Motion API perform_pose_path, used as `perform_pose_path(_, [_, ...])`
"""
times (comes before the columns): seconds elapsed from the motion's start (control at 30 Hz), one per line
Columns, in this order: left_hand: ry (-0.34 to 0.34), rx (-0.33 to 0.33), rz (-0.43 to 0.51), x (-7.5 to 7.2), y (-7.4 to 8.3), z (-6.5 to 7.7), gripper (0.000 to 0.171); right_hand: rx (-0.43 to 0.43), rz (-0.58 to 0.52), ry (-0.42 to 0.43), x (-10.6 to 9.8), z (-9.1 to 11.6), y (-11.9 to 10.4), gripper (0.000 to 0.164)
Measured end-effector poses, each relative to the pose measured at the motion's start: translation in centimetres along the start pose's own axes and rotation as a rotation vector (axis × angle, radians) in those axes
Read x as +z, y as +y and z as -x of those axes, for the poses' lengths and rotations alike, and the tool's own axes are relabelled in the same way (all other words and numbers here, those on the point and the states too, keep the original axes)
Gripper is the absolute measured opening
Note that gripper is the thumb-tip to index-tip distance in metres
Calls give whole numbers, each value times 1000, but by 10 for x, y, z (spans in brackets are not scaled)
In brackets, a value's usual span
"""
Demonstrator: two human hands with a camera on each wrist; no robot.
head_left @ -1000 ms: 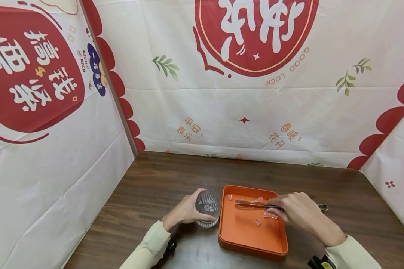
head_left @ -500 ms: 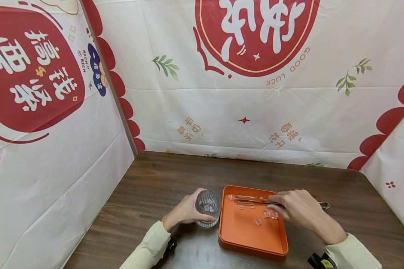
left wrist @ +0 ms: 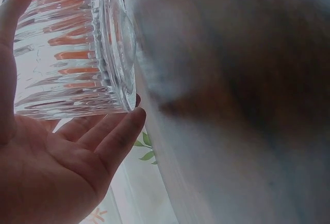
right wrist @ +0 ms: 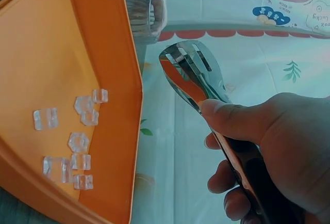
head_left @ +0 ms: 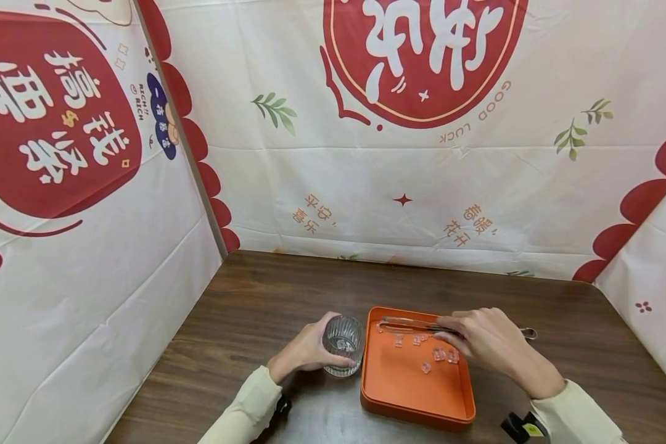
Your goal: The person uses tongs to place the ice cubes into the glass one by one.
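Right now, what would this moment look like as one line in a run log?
left hand: grips glass | right hand: holds tongs over orange tray | clear pieces: several in tray

The left arm (head_left: 245, 404) reaches forward and inward, the left hand (head_left: 305, 346) curved, its thumb and fingers apart. The right arm (head_left: 577, 413) angles inward; the right hand (head_left: 491, 344) curls its fingers, back upward.

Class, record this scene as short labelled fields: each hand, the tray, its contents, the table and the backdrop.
Left hand: holds a ribbed clear glass
Right hand: grips tongs
Tray: orange, beside the glass
Contents: several small clear pieces
Table: dark brown
Backdrop: white, printed with red designs and green leaves
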State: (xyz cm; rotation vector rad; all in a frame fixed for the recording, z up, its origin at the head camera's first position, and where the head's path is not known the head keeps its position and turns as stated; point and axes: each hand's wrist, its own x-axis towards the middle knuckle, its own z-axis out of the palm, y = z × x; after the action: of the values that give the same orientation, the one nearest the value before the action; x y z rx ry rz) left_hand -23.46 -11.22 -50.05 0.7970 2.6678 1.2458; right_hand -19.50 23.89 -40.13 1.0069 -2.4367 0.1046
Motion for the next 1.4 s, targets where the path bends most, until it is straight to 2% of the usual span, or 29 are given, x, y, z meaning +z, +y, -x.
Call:
perform_pose_path(0.17, [1, 5, -1, 0, 1, 0, 85, -28, 6, 45, 0, -6, -2, 16])
perform_pose_path(0.4, [14, 20, -17, 0, 2, 1, 85, -49, -18, 61, 2, -16, -9, 14])
perform_pose_path(0.6, [16, 25, -22, 0, 2, 2, 85, -52, -23, 38, 9, -27, -15, 12])
perform_pose_path(0.9, [0, -7, -24, -1, 3, 2, 88, -70, -38, 40, 24, -40, -24, 15])
perform_pose_path(1.4, [-14, -27, -23, -2, 3, 1, 89, -66, -60, 22, 37, -49, -32, 12])
